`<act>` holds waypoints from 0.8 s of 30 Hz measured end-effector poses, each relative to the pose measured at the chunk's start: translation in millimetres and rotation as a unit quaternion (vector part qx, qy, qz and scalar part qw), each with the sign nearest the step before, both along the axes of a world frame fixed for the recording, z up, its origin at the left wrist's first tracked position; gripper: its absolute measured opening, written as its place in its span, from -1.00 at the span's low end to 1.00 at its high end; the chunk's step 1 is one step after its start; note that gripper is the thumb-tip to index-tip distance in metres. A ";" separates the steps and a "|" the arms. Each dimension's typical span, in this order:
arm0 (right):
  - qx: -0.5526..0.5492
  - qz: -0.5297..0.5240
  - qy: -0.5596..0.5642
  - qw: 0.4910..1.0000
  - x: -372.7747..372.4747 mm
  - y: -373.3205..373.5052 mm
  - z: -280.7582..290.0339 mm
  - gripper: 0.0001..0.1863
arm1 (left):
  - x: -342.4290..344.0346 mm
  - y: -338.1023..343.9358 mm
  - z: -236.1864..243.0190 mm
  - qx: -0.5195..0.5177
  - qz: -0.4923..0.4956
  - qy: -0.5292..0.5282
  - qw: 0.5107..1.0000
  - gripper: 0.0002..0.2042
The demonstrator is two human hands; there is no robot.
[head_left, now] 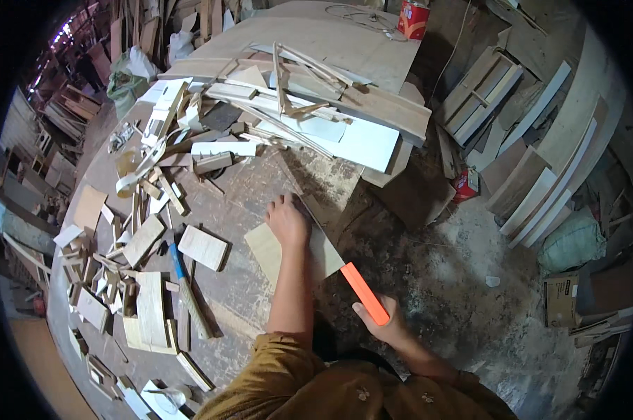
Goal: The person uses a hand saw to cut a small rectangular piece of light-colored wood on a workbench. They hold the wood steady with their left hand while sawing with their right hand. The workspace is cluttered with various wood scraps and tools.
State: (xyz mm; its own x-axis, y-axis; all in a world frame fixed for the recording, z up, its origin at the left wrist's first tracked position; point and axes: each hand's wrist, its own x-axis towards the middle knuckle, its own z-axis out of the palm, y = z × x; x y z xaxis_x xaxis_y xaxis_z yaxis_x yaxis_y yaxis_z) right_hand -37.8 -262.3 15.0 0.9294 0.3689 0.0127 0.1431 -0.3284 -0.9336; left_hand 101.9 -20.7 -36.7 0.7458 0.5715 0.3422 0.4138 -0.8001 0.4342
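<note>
My right hand [388,320] is wrapped around the orange handle [365,292] of a hand saw, at the front right of the workbench. From the handle the thin saw blade [323,229] runs up and to the left, along the bench's edge. A pale, thin wooden board [262,250] lies under my left forearm, its right part [323,255] reaching the blade. My left hand [288,220] lies palm down at the board's far end, just left of the blade, fingers apart and slightly bent. The blade's exact contact with the board is hard to make out.
Wood offcuts [145,241] and a hammer with a blue-marked head [190,290] cover the bench's left side. White-faced boards [362,143] are piled at the back. A red tin [413,19] stands farther off. Curved panels [561,189] lean at the right.
</note>
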 end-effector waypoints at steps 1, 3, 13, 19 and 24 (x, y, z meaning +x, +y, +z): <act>-0.047 0.005 0.049 0.998 -8.8 -10.0 3.6 -0.79 | 1.9 4.5 -1.6 -0.007 -0.004 0.001 1.000 -0.82; -0.005 -0.010 0.104 0.994 -36.3 -35.7 16.0 -0.79 | -0.4 2.8 1.8 -0.016 0.001 0.022 1.000 -0.81; 0.014 -0.139 0.149 0.979 -77.7 -92.3 27.4 -0.85 | 2.2 7.1 1.7 -0.047 0.013 0.026 0.998 -0.76; -0.044 -0.005 0.159 0.986 -75.5 -85.2 37.3 -0.81 | 5.5 9.1 3.2 -0.027 0.029 0.027 0.999 -0.80; -0.084 0.017 0.186 0.979 -77.9 -90.5 38.2 -0.75 | 4.9 10.9 -4.9 -0.017 0.035 0.014 0.999 -0.79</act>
